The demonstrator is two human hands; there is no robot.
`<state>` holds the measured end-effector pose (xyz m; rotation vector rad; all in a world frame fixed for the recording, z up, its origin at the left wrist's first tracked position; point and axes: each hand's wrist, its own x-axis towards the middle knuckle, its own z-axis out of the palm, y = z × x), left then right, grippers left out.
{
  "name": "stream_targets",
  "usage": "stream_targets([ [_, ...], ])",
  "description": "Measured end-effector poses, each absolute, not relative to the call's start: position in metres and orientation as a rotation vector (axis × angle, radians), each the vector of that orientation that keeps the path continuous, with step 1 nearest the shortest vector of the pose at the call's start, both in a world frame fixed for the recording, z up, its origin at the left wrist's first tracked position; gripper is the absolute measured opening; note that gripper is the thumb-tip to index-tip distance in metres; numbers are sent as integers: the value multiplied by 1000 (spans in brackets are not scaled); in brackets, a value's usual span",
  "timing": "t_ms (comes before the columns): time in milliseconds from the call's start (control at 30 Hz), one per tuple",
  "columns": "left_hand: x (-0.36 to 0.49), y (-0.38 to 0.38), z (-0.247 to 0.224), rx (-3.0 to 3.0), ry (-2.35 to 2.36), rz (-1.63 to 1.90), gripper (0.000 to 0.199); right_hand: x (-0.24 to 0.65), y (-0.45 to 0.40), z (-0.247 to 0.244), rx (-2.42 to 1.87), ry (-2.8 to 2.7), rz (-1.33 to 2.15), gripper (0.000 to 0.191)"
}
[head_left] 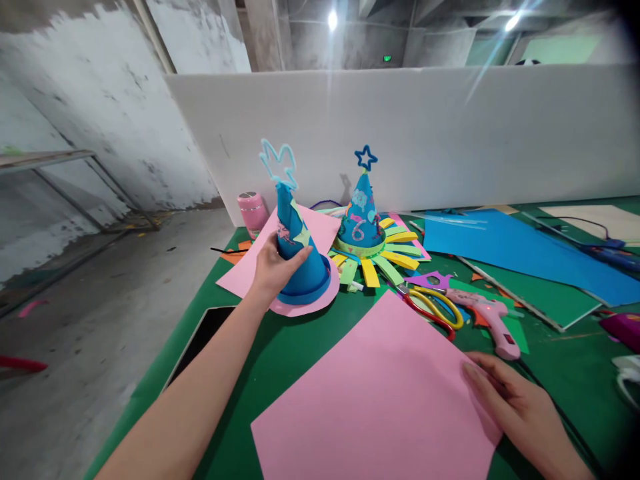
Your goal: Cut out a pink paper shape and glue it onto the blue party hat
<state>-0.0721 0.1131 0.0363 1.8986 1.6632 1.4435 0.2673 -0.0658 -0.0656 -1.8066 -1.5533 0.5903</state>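
The left hand (pixel 273 268) is partly curled round a smooth blue cone hat (pixel 306 267), thumb across its front, at the centre left of the frame. Its brim is round and pink; a fuzzy pale-blue loop (pixel 279 165) tops it. The right hand (pixel 515 400), lower right, pinches the edge of a flat, matte pink sheet (pixel 370 393), thumb on top. At centre, a second hat (pixel 361 217) has a fuzzy star (pixel 366 158) and a brim of yellow and green strips.

The sheet's far corner reaches near the scissors (pixel 447 310) and glue gun (pixel 487 313); its near edge runs out of frame. A strip of green table (pixel 270 367) shows between the hat's brim and the sheet, with the table's left edge slanting toward the lower left.

Counted: two hats, one glue gun, one pink can (pixel 251 212) at centre left.
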Motion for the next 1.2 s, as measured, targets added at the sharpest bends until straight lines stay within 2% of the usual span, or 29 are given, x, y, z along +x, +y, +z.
stream_targets([
  [133,-77,113,31,1911,1682,1430,57,263,-60,-60,-1825,-1451,607,28],
  [367,-89,100,34,1839,1620,1431,51,252,-46,-55,-1924,-1316,550,34],
  [600,-91,96,37,1850,1499,1383,28,243,-48,-55,-1925,-1348,607,37],
  [733,-97,87,53,1866,1478,1366,23,241,-50,-57,-1896,-1359,633,37],
  [900,-104,76,65,2139,1615,1100,31,241,-51,-61,-1917,-1375,608,38],
  [1000,-103,76,59,2224,1773,1065,40,241,-51,-61,-1900,-1414,584,37],
  [1200,-90,77,60,2220,1769,1080,40,242,-51,-61,-1921,-1411,618,37],
])
